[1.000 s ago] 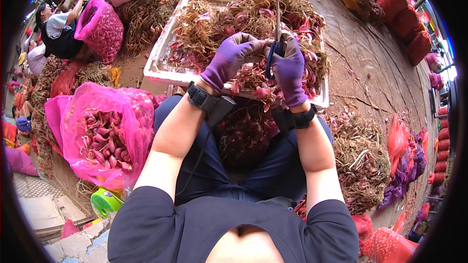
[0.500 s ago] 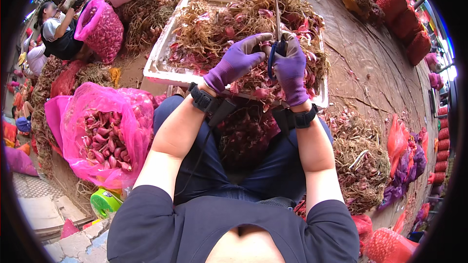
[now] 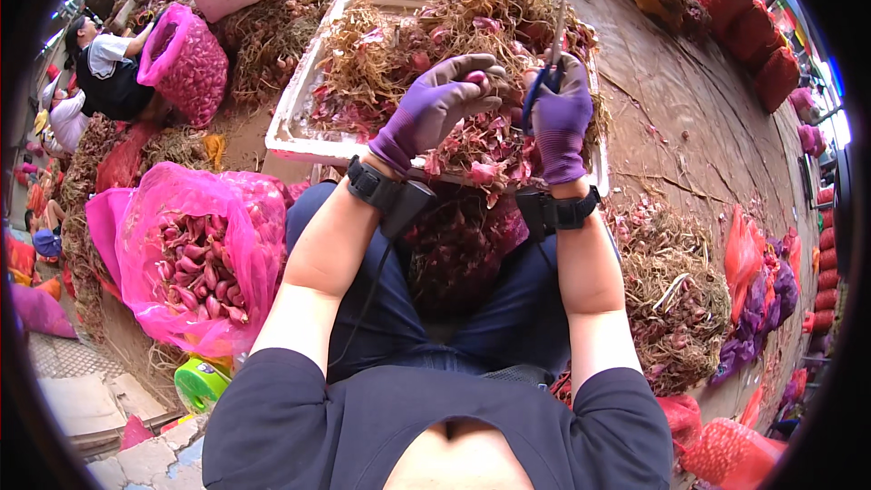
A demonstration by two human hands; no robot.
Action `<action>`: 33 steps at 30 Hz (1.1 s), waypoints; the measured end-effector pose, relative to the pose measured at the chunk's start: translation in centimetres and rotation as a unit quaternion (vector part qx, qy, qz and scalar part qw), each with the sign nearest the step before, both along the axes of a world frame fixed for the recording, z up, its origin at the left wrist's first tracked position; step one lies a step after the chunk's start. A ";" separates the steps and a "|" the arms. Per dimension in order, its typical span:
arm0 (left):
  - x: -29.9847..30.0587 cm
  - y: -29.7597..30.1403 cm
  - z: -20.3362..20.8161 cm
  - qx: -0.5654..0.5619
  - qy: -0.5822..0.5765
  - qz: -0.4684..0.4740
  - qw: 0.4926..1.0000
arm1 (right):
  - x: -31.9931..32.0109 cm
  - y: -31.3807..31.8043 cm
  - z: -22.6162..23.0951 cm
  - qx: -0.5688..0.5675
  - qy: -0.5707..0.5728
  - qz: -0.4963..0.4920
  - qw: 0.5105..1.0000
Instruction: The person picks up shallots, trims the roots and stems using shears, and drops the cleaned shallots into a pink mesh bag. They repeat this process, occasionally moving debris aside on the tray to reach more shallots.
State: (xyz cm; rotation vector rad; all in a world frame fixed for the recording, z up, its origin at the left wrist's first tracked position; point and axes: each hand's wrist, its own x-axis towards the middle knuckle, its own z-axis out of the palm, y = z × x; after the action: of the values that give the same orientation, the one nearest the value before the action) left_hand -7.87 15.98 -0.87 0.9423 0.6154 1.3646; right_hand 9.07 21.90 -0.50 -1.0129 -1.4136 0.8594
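Purple-and-grey gloves cover both hands. My left hand [image 3: 445, 100] is curled around a small red shallot [image 3: 475, 78], which shows between thumb and fingers. In my right hand [image 3: 561, 118] is a pair of scissors [image 3: 548, 82] with dark blue handles, its blades pointing up and away from me. The two hands are apart, above a white foam tray [image 3: 288, 122] heaped with shallots, dry roots and papery skins [image 3: 472, 27]. To my left, a pink mesh bag [image 3: 136, 254] stands open with trimmed shallots [image 3: 201, 268] inside.
A pile of dry shallot tops [image 3: 676, 308] lies to my right, beside orange and purple bags [image 3: 758, 281]. Filled red sacks [image 3: 726, 0] line the far right. At the far left, a person [image 3: 109, 63] sits by a full pink bag [image 3: 186, 63]. A green round container [image 3: 201, 383] is near my left elbow.
My hands have moved apart. The right has shifted right with the scissors, and the left has turned, showing the shallot in its fingers.
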 end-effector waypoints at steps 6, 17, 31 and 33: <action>-3.2 0.6 0.4 0.017 -0.216 -0.062 0.974 | -0.8 -0.6 0.0 -0.015 -0.038 0.113 0.993; -2.2 -0.5 1.1 0.084 0.157 -0.022 0.984 | -1.2 -2.8 1.3 -0.163 0.156 0.247 0.942; -1.6 -0.2 0.3 -0.073 0.151 0.015 0.986 | -1.0 -2.9 0.9 -0.148 0.155 0.202 0.956; -1.4 -0.3 0.4 -0.059 0.201 0.013 0.978 | -1.0 -2.9 1.2 -0.156 0.164 0.215 0.950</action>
State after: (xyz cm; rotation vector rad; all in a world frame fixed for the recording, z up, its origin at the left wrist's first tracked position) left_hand -9.29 15.70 -0.47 1.1254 1.0066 1.1527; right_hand 8.10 19.01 0.65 -0.7492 -1.2473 1.5374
